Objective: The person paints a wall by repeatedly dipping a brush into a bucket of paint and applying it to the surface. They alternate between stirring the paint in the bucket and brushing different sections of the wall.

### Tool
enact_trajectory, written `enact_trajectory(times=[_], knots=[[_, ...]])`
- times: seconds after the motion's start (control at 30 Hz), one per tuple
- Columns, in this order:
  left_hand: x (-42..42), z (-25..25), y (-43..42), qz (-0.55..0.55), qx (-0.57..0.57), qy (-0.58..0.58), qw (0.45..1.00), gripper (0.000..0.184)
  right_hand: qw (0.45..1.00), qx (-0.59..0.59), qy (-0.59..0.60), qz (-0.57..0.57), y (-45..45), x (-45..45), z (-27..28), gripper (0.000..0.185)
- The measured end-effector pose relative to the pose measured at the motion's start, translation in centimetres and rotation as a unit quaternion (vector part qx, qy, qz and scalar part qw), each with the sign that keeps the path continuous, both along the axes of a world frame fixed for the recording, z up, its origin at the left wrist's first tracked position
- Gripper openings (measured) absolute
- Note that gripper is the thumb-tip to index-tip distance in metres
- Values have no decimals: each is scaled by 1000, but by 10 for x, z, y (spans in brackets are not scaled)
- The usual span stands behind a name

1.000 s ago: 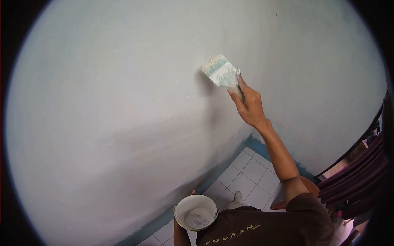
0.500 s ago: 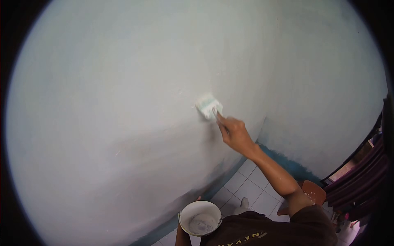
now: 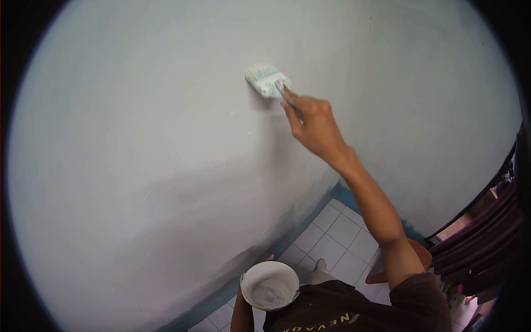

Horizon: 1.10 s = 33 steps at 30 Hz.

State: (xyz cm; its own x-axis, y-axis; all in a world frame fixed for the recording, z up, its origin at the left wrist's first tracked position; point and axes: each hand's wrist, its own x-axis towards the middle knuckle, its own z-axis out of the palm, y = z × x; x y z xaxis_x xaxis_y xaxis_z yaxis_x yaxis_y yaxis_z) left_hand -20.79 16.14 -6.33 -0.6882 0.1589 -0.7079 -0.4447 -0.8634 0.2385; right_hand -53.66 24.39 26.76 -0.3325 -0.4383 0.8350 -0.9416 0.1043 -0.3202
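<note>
A wide paintbrush (image 3: 267, 81) with pale, paint-coated bristles lies against the whitish wall (image 3: 166, 110), its bristles pointing up and left. My right hand (image 3: 315, 122) is closed round its handle, arm stretched upward. At the bottom centre a white bucket (image 3: 270, 285) with whitish residue inside is held close to my brown shirt. Only a fingertip of my left hand (image 3: 270, 258) shows past the bucket's far rim; the rest is hidden behind the bucket.
White floor tiles (image 3: 326, 249) lie below the wall, edged by a blue-green band (image 3: 210, 312). A brown chair (image 3: 417, 255) is partly behind my right arm. Dark purple curtains (image 3: 481, 238) hang at the right edge.
Over the last second the brush went down the wall, then back up, ending further left than at first. The bucket has shifted only slightly in view.
</note>
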Motion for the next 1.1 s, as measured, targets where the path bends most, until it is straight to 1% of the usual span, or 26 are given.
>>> enact_trajectory(times=[0.07,0.1,0.2,0.23,0.27,0.33,0.37,0.43,0.5,0.53,0.57,0.6,0.63,0.67,0.7,0.73,0.77,0.8,0.87,0.9,0.93,0.97,1.0,1.03,1.07,1.1], knots=[[-2,16,3,-45,-14,-58,997,49,999,18,29,-10,-18,1,-52,35],[-5,18,-1,-46,-21,-55,997,49,999,17,39,-12,-20,2,-82,36],[-7,24,-4,-33,7,-42,999,45,995,87,-54,15,-2,11,-154,37],[-10,23,-2,-40,2,-42,998,45,989,126,-76,17,7,12,-170,36],[-12,17,-1,-45,-2,-43,998,45,989,127,-78,18,18,10,-179,36],[-15,9,-5,-54,-15,-43,997,46,971,206,-108,46,32,12,-180,36],[-19,5,-8,-60,-22,-41,997,47,972,206,-107,46,33,9,-177,36],[-23,-6,-12,-70,-32,-38,996,48,988,136,-63,33,33,10,-125,36],[-16,-21,-17,-81,-38,-42,995,49,999,35,22,24,11,9,-73,37],[-8,-29,-18,-85,-39,-44,995,49,999,16,32,18,1,18,-47,38],[0,-35,-18,-89,-40,-46,994,50,999,-7,38,13,-12,27,-31,37],[10,-38,-12,-86,-36,-50,994,50,999,-4,34,16,-26,34,-33,37],[21,-38,-2,-6,-89,11,996,47,999,-12,23,22,-38,42,-39,38],[27,-38,3,73,-143,73,984,45,999,-21,14,26,-45,45,-44,38],[31,-47,1,74,-143,70,984,45,997,-39,60,18,-55,42,-72,40],[33,-62,-3,66,-139,101,983,42,997,-41,57,17,-61,42,-101,40],[35,-68,-6,55,-135,130,981,40,999,-42,12,11,-61,47,-131,41],[34,-63,-8,52,-136,126,981,40,999,-43,-33,5,-61,51,-161,42],[33,-44,-9,43,-39,141,988,41,997,-38,-68,12,-52,51,-224,45],[32,-47,-10,40,-40,138,989,41,997,-17,-80,13,-45,53,-254,45],[29,-58,-13,33,-68,86,993,41,996,5,-90,14,-37,54,-283,45],[26,-62,-13,24,-97,34,994,42,996,4,-90,10,-23,57,-300,45],[20,-51,-13,20,-97,35,994,42,991,70,-112,14,-11,61,-315,44],[12,-31,-13,-6,-61,-5,998,43,982,135,-133,18,-2,61,-319,43],[9,-17,-11,-30,-25,-46,998,45,982,134,-131,15,7,57,-322,43],[12,-13,-9,-32,-26,-44,998,45,982,139,-126,24,13,55,-319,42]])
